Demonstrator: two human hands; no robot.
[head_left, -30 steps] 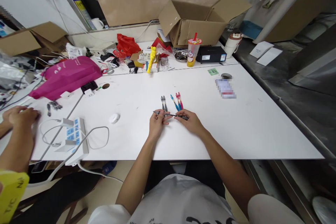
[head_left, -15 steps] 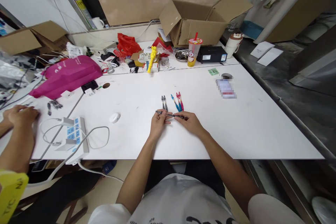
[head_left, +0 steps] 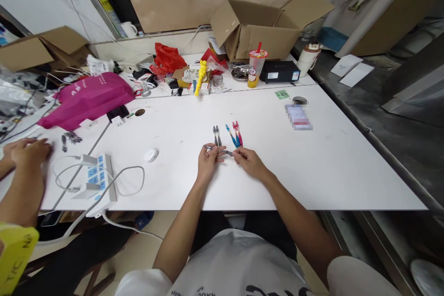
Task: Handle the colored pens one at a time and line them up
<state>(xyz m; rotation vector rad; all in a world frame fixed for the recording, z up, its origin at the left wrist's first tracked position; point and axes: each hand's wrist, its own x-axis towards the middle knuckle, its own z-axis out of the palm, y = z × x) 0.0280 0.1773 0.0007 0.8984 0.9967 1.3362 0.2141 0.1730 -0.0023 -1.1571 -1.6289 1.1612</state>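
Over the near middle of the white table, my left hand (head_left: 207, 163) is closed on a slim dark pen (head_left: 226, 151), whose one end pokes out left of the thumb. My right hand (head_left: 252, 163) pinches the pen's other end, partly hiding it. Just beyond my left hand lie black pens (head_left: 217, 135) side by side. Past the gap between my hands are blue pens (head_left: 232, 136), slanting beside pink pens (head_left: 238, 134); the near ends of these lie close to my right fingers.
A white round-edged case (head_left: 151, 155) and a power strip (head_left: 104, 180) with looping cables are to the left. Another person's hands (head_left: 29, 151) rest at the far left. A drink cup (head_left: 257, 69), a cardboard box (head_left: 265, 39) and a pink bag (head_left: 90, 99) line the back.
My right hand's fingers have shifted along the pen toward its right end, which now shows at the fingertips. The pen tilts slightly more. The pens on the table stay put.
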